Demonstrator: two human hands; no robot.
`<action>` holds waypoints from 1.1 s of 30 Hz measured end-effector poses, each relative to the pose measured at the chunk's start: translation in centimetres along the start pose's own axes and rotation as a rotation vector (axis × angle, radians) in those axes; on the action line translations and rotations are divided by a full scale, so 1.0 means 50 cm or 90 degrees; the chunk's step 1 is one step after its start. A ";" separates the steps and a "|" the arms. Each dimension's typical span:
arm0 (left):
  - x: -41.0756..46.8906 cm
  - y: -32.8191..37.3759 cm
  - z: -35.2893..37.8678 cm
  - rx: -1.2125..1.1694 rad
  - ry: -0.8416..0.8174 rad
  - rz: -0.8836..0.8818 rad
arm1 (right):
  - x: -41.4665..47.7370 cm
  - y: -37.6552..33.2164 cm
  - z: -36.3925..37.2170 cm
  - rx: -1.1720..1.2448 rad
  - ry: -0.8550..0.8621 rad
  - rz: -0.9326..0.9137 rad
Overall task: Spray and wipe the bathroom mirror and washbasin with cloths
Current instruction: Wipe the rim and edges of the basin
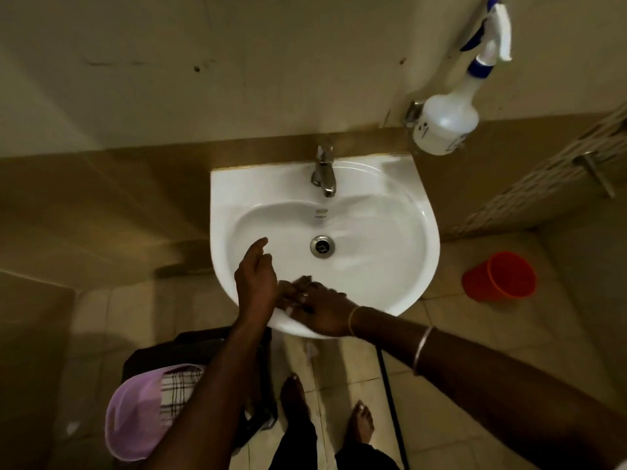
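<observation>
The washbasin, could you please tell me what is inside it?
Inside the washbasin only the drain shows; the left hand and right hand cover its front, hiding anything beneath.

Tap [324, 174] behind washbasin [390, 212] bowl; spray bottle [448, 123] right of it, cloths [142, 412] front-left

White washbasin [400, 266], orange cup [498, 277], lilac cloth [132, 415]
</observation>
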State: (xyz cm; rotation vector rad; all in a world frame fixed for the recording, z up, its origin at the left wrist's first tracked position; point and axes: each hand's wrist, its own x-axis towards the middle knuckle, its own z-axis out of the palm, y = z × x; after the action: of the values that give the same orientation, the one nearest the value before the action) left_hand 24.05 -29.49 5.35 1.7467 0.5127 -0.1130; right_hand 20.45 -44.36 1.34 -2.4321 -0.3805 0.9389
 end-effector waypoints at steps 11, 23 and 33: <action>-0.029 -0.031 0.032 0.039 -0.049 -0.022 | -0.077 0.292 -0.193 -0.507 0.021 0.213; -0.041 -0.033 -0.033 0.020 -0.010 -0.029 | 0.037 0.114 -0.028 0.017 0.209 0.497; -0.017 -0.026 -0.097 -0.131 0.166 0.025 | 0.216 -0.220 0.032 0.247 0.129 0.301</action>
State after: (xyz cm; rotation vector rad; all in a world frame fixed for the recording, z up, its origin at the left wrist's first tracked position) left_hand 21.82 -24.95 5.65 1.5762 0.6556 0.1912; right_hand 26.29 -30.04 0.42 -2.2529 0.4308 0.8403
